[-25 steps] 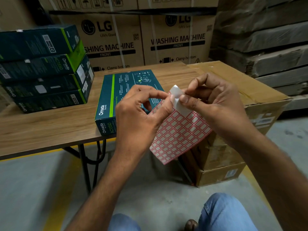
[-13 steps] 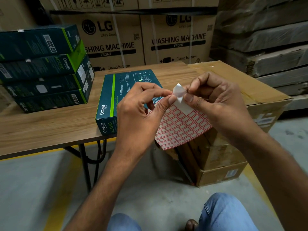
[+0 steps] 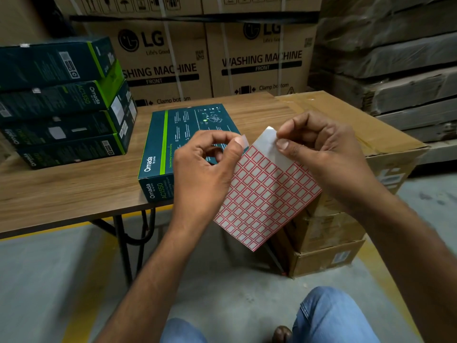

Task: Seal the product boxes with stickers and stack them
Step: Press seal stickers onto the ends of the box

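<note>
The single product box [image 3: 183, 134] lies flat at the near edge of the table [image 3: 61, 191], printed "Omada" on its top and "Omada AC1350" on the short end that faces me. Its long axis runs from me toward the back, angled slightly right, with a green stripe along that axis. Left of this box stands a stack of four matching boxes [image 3: 61, 102], "Omada" and "AC1350" legible on their sides. Behind the box, two cartons [image 3: 168, 58] each read "LG", "WASHING MACHINE FRONT" and "Clamp bottom"; one also reads "Life's Good". Right of the box, a brown carton [image 3: 351, 120] sits against the table. In front of the box, my left hand [image 3: 207, 174] pinches one small sticker [image 3: 244, 141] between thumb and forefinger, just apart from the sheet. My right hand [image 3: 324, 157] pinches the bare white top corner of one sticker sheet [image 3: 262, 196], a red-bordered grid of labels that hangs corner-down. I cannot read any writing on the sticker.
</note>
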Action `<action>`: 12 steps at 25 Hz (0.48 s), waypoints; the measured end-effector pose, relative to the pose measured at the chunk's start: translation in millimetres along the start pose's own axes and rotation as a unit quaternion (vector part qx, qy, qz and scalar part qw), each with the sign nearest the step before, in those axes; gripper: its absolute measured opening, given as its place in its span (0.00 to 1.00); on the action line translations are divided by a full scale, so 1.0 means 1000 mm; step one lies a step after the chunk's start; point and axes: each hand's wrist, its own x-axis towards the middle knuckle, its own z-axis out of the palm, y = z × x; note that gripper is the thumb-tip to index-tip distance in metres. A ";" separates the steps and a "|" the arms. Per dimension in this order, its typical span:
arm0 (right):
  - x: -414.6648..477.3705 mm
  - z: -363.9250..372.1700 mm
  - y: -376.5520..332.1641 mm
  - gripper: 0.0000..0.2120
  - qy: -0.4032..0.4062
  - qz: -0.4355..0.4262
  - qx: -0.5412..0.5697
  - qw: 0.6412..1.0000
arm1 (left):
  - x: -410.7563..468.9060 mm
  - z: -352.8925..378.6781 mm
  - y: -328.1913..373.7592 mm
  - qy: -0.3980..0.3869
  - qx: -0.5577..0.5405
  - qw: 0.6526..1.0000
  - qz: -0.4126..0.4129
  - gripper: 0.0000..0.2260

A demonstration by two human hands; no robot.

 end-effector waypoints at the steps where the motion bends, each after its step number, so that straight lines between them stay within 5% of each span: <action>1: 0.001 -0.002 0.001 0.08 -0.001 0.006 -0.010 1.000 | 0.001 0.001 -0.001 -0.001 -0.013 1.000 -0.016 0.04; 12: 0.107 -0.044 0.084 0.10 0.018 0.063 -0.220 0.973 | 0.023 -0.002 -0.007 -0.013 -0.059 0.996 -0.064 0.04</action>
